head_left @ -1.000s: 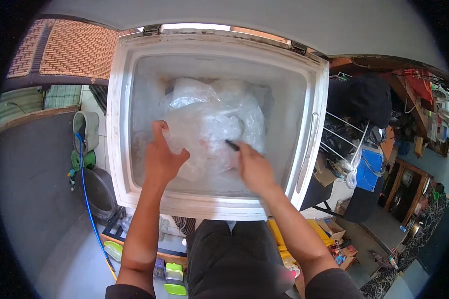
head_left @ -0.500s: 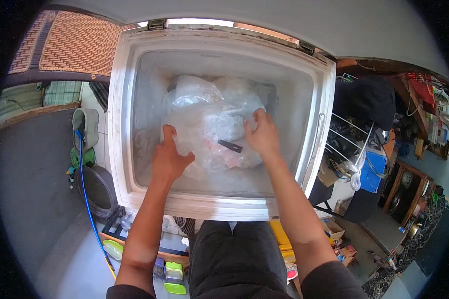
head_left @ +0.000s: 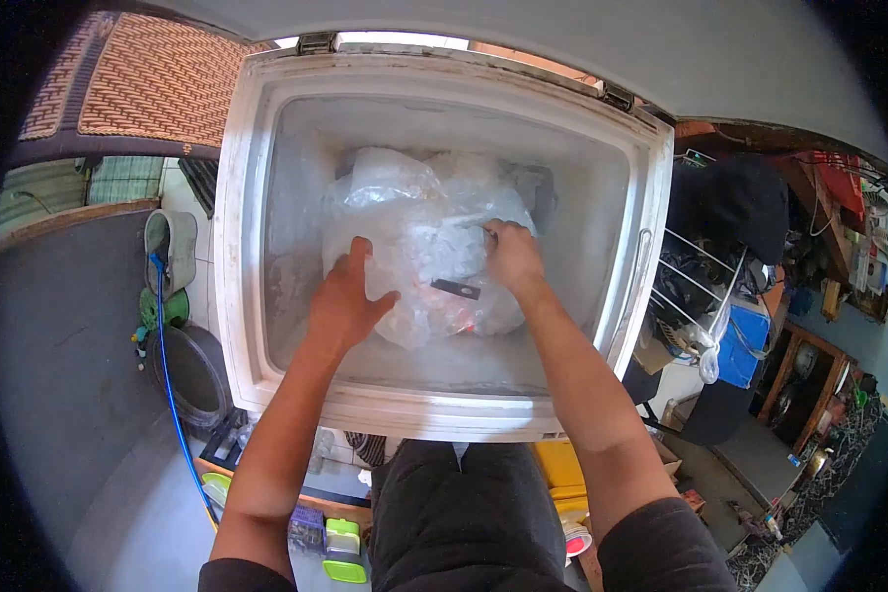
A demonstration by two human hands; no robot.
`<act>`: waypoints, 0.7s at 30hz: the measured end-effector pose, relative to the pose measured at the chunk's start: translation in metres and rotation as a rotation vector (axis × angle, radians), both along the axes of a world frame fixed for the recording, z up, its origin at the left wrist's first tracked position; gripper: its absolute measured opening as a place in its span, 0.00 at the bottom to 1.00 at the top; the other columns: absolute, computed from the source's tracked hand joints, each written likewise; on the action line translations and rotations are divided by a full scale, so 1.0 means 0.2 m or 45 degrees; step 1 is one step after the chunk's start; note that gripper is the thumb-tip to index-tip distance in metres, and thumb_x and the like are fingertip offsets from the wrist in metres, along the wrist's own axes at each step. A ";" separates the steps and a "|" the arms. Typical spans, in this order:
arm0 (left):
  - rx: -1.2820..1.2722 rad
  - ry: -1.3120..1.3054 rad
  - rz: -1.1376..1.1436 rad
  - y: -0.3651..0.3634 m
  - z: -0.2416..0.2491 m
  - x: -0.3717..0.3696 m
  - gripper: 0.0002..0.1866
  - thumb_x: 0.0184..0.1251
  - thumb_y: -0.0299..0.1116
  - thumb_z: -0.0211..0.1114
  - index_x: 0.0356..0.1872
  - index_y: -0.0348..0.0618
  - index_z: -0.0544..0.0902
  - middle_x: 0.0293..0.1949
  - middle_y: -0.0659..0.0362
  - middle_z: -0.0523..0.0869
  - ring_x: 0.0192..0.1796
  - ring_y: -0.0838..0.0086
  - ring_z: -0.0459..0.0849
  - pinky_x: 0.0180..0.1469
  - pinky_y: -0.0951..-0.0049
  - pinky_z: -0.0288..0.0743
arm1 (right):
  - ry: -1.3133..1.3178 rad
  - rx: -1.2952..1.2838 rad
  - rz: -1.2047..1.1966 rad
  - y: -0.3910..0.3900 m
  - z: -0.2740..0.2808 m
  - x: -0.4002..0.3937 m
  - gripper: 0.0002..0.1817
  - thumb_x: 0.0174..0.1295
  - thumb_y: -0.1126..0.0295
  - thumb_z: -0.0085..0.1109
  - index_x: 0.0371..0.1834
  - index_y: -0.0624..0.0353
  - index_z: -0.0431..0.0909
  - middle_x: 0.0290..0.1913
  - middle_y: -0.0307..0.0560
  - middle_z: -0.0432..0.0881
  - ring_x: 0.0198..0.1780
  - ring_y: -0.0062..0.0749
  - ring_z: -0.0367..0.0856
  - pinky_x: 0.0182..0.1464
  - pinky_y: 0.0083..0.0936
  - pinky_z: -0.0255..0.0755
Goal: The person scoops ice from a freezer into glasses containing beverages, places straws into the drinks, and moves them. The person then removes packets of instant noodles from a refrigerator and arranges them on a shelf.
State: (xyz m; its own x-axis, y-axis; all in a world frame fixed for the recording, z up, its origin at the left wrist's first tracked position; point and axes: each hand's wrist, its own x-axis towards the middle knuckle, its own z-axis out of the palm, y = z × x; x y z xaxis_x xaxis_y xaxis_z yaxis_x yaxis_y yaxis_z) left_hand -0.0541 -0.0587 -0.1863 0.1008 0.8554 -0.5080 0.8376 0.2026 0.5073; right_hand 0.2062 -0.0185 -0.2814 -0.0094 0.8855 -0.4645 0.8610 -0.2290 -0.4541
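Inside the open white chest freezer [head_left: 444, 412] lies a pile of clear, frosty plastic bags [head_left: 395, 183]. A small black object [head_left: 456, 289] rests on the front part of the pile, with something reddish under the plastic beside it. My left hand [head_left: 347, 296] is at the left side of the bags, thumb and fingers spread. At the right side, my right hand [head_left: 513, 254] has its fingers closed in a pinch on the plastic of a bag. A dark item [head_left: 535, 185] is partly visible behind the bags.
The freezer's raised lid [head_left: 523, 30] spans the top. To the right stand a wire rack [head_left: 696, 266] and a blue box [head_left: 743, 343]. On the left are a blue hose [head_left: 171, 380] and a black tub [head_left: 192, 375]. Green-lidded containers [head_left: 343, 553] sit below.
My right hand has closed its fingers on the bag plastic. My left hand has shifted slightly right, still spread. The bags have changed shape a little.
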 end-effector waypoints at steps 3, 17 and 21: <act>0.017 0.168 -0.013 0.03 0.04 0.03 0.35 0.53 0.40 0.77 0.59 0.51 0.67 0.53 0.48 0.81 0.51 0.46 0.82 0.50 0.51 0.76 | 0.040 -0.014 -0.003 0.00 -0.02 0.01 0.15 0.62 0.74 0.55 0.52 0.55 0.83 0.50 0.61 0.84 0.53 0.57 0.82 0.57 0.46 0.76; 0.115 0.082 -0.431 0.16 -0.41 0.35 0.40 0.45 0.30 0.78 0.65 0.48 0.73 0.51 0.51 0.80 0.50 0.55 0.83 0.51 0.56 0.79 | 0.030 -0.081 0.035 0.04 0.00 0.01 0.19 0.60 0.77 0.54 0.54 0.52 0.83 0.51 0.62 0.83 0.54 0.58 0.82 0.58 0.45 0.76; 0.212 -0.035 -0.469 0.13 -0.41 0.30 0.41 0.48 0.30 0.77 0.68 0.52 0.72 0.50 0.51 0.80 0.49 0.55 0.83 0.51 0.57 0.79 | 0.121 0.066 0.012 0.01 -0.02 0.03 0.17 0.60 0.77 0.54 0.52 0.55 0.83 0.47 0.62 0.84 0.51 0.58 0.83 0.56 0.45 0.76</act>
State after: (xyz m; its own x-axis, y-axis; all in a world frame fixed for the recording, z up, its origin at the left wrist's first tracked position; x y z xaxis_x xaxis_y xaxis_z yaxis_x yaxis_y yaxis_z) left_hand 0.0053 -0.0318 -0.2679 0.4273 0.8302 -0.3581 0.8246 -0.1954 0.5309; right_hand 0.2126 -0.0167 -0.2857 -0.0594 0.9081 -0.4144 0.8155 -0.1953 -0.5448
